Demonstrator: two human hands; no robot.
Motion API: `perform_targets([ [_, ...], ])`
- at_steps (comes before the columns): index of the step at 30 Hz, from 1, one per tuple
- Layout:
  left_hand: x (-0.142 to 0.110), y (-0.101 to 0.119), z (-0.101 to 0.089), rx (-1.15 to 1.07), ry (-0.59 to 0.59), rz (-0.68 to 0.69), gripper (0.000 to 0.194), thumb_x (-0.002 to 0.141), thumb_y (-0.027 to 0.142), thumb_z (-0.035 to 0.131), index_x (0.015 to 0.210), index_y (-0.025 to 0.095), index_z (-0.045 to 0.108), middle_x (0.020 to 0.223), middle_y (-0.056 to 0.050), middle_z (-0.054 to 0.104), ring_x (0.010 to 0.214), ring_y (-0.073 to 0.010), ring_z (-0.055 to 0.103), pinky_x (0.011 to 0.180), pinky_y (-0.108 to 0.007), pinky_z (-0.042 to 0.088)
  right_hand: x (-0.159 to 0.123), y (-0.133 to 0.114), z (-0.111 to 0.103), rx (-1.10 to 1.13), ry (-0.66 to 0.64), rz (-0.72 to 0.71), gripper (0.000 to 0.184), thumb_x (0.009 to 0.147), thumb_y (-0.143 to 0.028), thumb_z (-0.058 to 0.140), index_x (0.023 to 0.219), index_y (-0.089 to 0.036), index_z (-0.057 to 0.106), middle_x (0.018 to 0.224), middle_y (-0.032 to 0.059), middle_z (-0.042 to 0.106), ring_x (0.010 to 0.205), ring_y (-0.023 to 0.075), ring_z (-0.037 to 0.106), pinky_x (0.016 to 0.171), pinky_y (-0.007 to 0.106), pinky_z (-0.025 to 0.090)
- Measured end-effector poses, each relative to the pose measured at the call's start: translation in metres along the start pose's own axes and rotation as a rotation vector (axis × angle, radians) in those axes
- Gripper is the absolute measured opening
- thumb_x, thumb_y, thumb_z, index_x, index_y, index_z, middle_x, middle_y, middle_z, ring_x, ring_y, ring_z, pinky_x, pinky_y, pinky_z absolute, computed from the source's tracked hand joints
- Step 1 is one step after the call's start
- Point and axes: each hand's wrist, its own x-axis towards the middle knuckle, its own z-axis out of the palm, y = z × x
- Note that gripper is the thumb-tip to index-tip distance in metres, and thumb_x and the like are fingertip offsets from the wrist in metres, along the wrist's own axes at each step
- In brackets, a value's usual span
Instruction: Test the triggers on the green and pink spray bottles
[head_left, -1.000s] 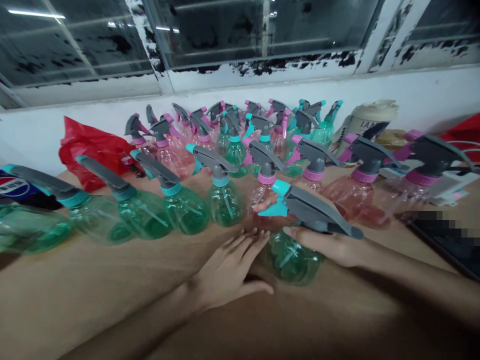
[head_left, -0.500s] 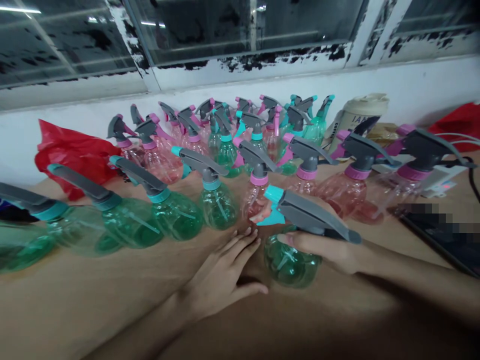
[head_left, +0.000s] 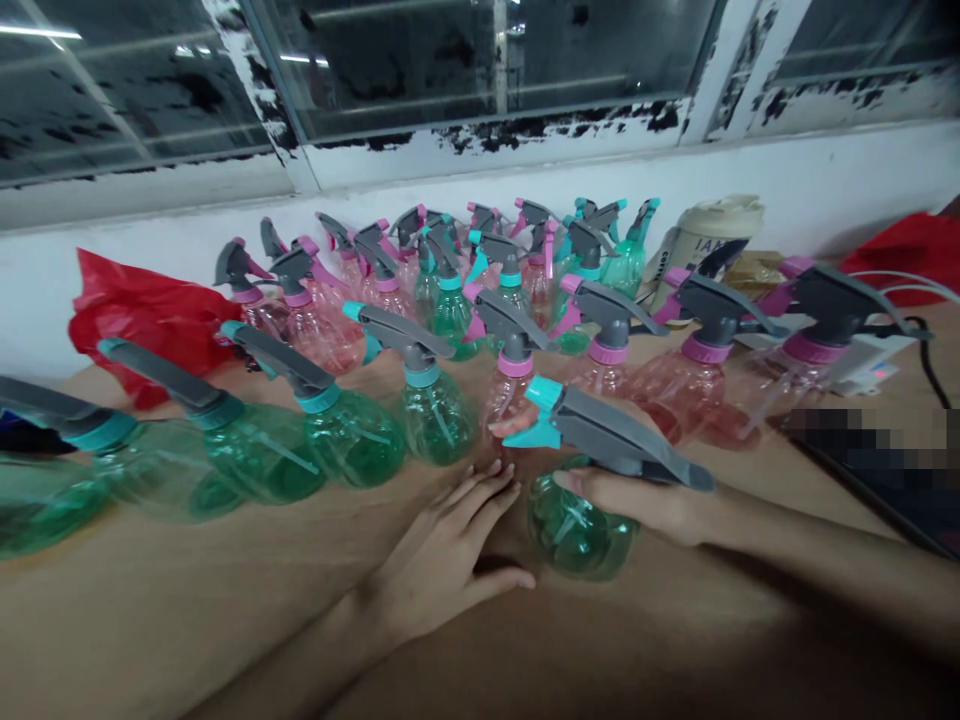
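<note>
My right hand (head_left: pixel 645 500) grips a green spray bottle (head_left: pixel 581 540) round its neck, below the grey sprayer head with its turquoise nozzle and trigger. An index finger reaches out near the trigger; the other fingers are mostly hidden behind the bottle. Flat on the wooden table (head_left: pixel 247 600), my left hand (head_left: pixel 442 550) lies open with its fingers stretched forward, just left of that bottle. Beyond its fingertips stand a green spray bottle (head_left: pixel 437 420) with a turquoise collar and a pink spray bottle (head_left: pixel 510 395) with a pink collar.
More green bottles (head_left: pixel 352 440) line the left, and pink bottles (head_left: pixel 682 385) the right. Several others crowd the back by the wall. Red plastic bags (head_left: pixel 142 320) lie at both sides. A cream cup (head_left: pixel 709 240) stands at the back right; a dark flat device (head_left: pixel 862 470) lies at the right.
The view has shifted very slightly. Both hands and the held spray bottle stay almost where they were, with the grip unchanged.
</note>
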Motion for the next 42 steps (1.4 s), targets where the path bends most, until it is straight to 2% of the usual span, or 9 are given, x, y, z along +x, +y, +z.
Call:
perform_targets([
  [8,-0.001,0.000,0.001,0.019,0.002,0.001,0.072,0.085,0.061,0.052,0.138,0.015,0.037,0.144,-0.011,0.040,0.134,-0.0256,0.033,0.109,-0.043,0.030,-0.001,-0.002,0.001,0.049,-0.010,0.015,0.013,0.084,-0.024,0.053,0.083,-0.020,0.065,0.067,-0.0017,0.059,0.062,0.0129,0.054,0.059,0.025,0.051],
  [13,-0.001,0.002,0.001,0.025,-0.016,-0.008,0.073,0.085,0.061,0.052,0.139,0.014,0.037,0.145,-0.011,0.038,0.135,-0.0250,0.032,0.109,-0.042,0.028,0.004,-0.011,0.002,0.171,0.004,0.009,0.025,0.079,-0.017,0.055,0.103,-0.022,0.059,0.073,-0.0016,0.059,0.060,0.0123,0.053,0.055,0.024,0.047],
  [18,0.001,0.002,0.001,0.024,-0.017,-0.017,0.070,0.086,0.059,0.053,0.139,0.015,0.036,0.145,-0.011,0.038,0.135,-0.0246,0.031,0.109,-0.042,0.028,0.007,-0.012,0.004,0.164,0.041,-0.018,0.028,0.073,-0.010,0.053,0.098,-0.023,0.058,0.074,-0.0024,0.058,0.060,0.0124,0.053,0.055,0.024,0.046],
  [21,0.001,0.002,0.000,0.024,-0.017,-0.018,0.070,0.087,0.058,0.052,0.139,0.015,0.037,0.145,-0.011,0.039,0.135,-0.0246,0.032,0.109,-0.042,0.029,0.008,-0.014,0.003,0.121,0.024,-0.029,0.035,0.075,-0.011,0.052,0.108,-0.023,0.058,0.082,-0.0009,0.063,0.065,0.0140,0.058,0.058,0.025,0.049],
  [26,0.000,0.003,0.000,0.030,0.005,-0.012,0.072,0.086,0.058,0.053,0.137,0.011,0.037,0.142,-0.013,0.042,0.134,-0.0251,0.034,0.109,-0.042,0.030,0.012,-0.022,0.002,0.039,0.052,-0.097,0.019,0.081,-0.019,0.058,0.099,-0.023,0.062,0.094,0.0008,0.066,0.080,0.0145,0.063,0.071,0.026,0.052],
  [30,0.000,0.002,0.003,0.033,0.033,-0.001,0.071,0.087,0.055,0.054,0.140,0.012,0.032,0.144,-0.013,0.040,0.135,-0.0244,0.032,0.109,-0.041,0.030,0.013,-0.024,0.003,0.041,0.074,-0.140,0.008,0.081,-0.027,0.063,0.086,-0.022,0.061,0.084,0.0000,0.066,0.076,0.0139,0.062,0.069,0.027,0.052],
  [35,-0.001,0.001,0.005,0.014,0.063,0.014,0.070,0.088,0.055,0.051,0.141,0.015,0.030,0.144,-0.012,0.040,0.134,-0.0258,0.033,0.109,-0.043,0.030,0.009,-0.022,0.004,-0.025,0.051,-0.023,0.022,0.084,-0.042,0.058,0.080,-0.020,0.057,0.073,-0.0003,0.060,0.065,0.0128,0.058,0.063,0.028,0.051],
  [39,-0.002,0.002,0.003,0.012,0.055,0.007,0.069,0.088,0.055,0.052,0.140,0.013,0.033,0.143,-0.012,0.041,0.134,-0.0258,0.033,0.109,-0.043,0.031,0.011,-0.019,0.004,-0.012,0.045,-0.016,0.021,0.082,-0.042,0.060,0.091,-0.023,0.061,0.076,-0.0004,0.063,0.066,0.0135,0.059,0.063,0.028,0.053],
  [42,-0.001,0.003,0.002,0.029,0.046,0.001,0.069,0.087,0.055,0.053,0.138,0.011,0.036,0.144,-0.012,0.040,0.135,-0.0256,0.032,0.110,-0.042,0.029,0.013,-0.016,0.005,0.006,0.065,-0.026,0.033,0.082,-0.040,0.062,0.111,-0.026,0.060,0.081,-0.0005,0.065,0.063,0.0136,0.060,0.059,0.027,0.053],
])
